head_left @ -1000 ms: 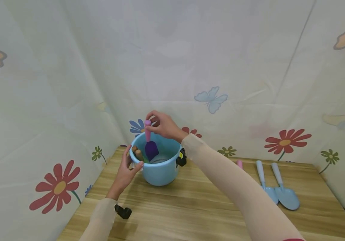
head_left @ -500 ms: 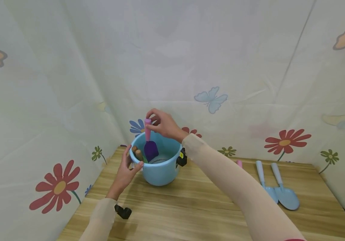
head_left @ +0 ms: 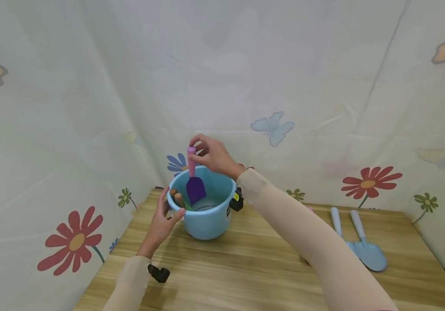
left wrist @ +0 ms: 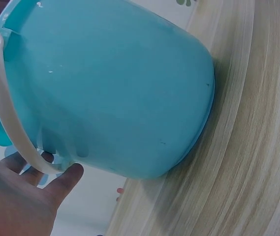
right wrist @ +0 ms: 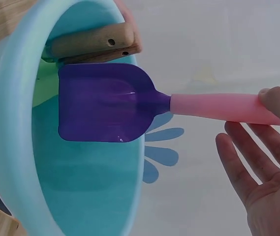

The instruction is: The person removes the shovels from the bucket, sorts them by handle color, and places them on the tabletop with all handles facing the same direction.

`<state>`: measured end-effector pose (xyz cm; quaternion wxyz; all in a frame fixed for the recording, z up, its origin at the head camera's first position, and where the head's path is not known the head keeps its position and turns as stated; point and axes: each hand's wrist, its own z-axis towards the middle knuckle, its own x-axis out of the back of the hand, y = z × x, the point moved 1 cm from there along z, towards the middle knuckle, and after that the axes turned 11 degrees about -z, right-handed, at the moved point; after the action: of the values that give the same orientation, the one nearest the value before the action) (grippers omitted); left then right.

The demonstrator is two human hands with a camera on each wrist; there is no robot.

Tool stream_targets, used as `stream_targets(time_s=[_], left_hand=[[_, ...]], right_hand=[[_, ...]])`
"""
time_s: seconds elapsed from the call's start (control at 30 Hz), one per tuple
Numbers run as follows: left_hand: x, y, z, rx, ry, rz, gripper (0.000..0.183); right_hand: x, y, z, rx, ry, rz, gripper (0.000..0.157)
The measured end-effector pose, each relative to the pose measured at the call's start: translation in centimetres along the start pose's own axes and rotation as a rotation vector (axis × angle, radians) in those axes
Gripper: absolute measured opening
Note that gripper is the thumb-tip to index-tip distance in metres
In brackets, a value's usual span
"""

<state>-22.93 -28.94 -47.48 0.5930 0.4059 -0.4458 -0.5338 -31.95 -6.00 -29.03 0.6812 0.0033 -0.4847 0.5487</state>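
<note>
A light blue bucket (head_left: 206, 224) stands on the wooden table. My left hand (head_left: 162, 226) grips its near left side at the rim, the thumb in front and the fingers farther back. In the left wrist view the bucket's white carrying handle (left wrist: 9, 108) hangs beside that hand. My right hand (head_left: 215, 154) pinches the end of the pink handle of a small purple shovel (right wrist: 103, 103), with some fingers spread clear of it. The shovel hangs upright, its purple blade (head_left: 196, 190) low, inside the bucket's mouth. Wooden-handled tools (right wrist: 93, 42) lean in the bucket; a green part (right wrist: 46, 83) shows below.
Two light blue shovels (head_left: 370, 255) lie side by side on the right of the table (head_left: 245, 268), one partly behind my right sleeve. A pink end (head_left: 311, 209) pokes out behind that sleeve. A flower-printed curtain (head_left: 222, 77) hangs close behind the bucket.
My right hand has risen a little with the purple shovel, and the blade sits slightly higher in the bucket. The left hand has stayed in place.
</note>
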Motion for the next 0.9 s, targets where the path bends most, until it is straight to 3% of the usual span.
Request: stream_targets(time_s=[0.47,0.67,0.9], left_hand=[[0.1,0.1,-0.1,-0.013,-0.009,0.007,0.09],[0.4,0.4,-0.4,-0.013,0.001,0.009,0.09],[0.6,0.6,-0.6,-0.009,0.006,0.023,0.09]], right_hand=[[1.9,-1.1,0.2,0.032,0.095,-0.005,0.026],[2.4,-1.9,0.1,0.077,0.119,0.012,0.027],[2.9,-2.3,-0.1,0.075,0.122,0.014,0.029]])
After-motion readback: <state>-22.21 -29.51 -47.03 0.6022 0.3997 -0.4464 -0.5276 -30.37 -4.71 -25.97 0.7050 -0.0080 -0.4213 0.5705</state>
